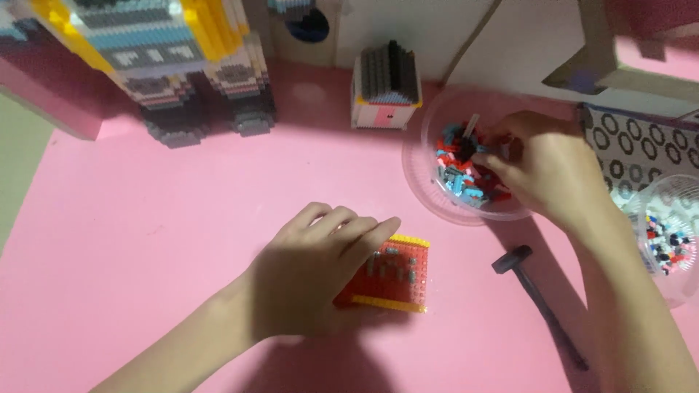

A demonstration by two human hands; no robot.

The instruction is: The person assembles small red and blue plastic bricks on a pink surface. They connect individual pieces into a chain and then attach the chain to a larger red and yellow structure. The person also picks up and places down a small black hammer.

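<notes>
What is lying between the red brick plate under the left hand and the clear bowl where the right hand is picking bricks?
Nothing: in the head view only bare pink table separates the red brick plate from the clear bowl.

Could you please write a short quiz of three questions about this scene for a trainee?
1. True or false: the left hand rests on the flat red brick plate with yellow edges.
2. Where do the right hand fingers reach? A) the clear plastic bowl of red, blue and grey small bricks B) the small black hammer
3. Name the surface that the hammer lies on.

Key:
1. True
2. A
3. The pink table top
</notes>
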